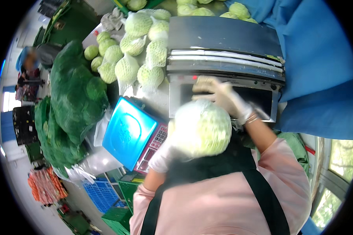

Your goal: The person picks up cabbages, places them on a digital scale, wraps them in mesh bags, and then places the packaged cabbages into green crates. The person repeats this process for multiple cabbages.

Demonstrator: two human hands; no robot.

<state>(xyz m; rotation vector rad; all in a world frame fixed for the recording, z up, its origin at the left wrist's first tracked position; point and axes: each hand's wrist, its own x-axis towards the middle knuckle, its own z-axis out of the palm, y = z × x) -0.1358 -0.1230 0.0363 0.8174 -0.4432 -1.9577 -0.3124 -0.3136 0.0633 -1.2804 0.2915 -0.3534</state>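
Observation:
A large pale green cabbage (204,129), with a shiny film-like surface, rests in my gloved left hand (167,149) in front of the dark apron. My gloved right hand (220,94), blurred, is spread over the near panel of a wrapping machine (223,64), just beyond the cabbage; nothing shows in its fingers. Two pale rollers or bars run across the machine. Left of the cabbage stands a scale (132,132) with a blue pan and a red keypad side.
Several cabbages in foam nets (126,69) lie left of the machine. Green mesh sacks of produce (76,94) are at the far left. Blue sheeting (317,64) hangs on the right. Below the scale are a blue crate (101,194) and green crates (117,218). A person (28,61) is farther off.

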